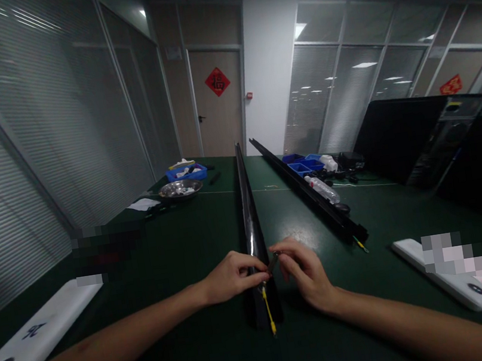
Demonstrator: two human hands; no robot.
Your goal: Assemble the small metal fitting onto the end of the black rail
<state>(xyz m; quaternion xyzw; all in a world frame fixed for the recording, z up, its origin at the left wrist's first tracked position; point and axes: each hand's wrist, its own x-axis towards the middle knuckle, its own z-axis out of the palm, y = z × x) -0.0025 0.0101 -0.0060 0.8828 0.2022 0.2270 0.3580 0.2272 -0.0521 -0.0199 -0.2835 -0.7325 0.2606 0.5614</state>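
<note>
A long black rail lies lengthwise on the green table, running away from me. A yellow wire hangs from its near end. My left hand is closed in a pinch against the rail's left side, next to where the wire starts. My right hand is closed round a small dark tool whose tip points at the same spot on the rail.
A second black rail lies at an angle to the right, with a plastic bottle beside it. Blue bins, a metal bowl and a blue tray stand farther back. White panels lie at both near corners. A large black panel stands at the right.
</note>
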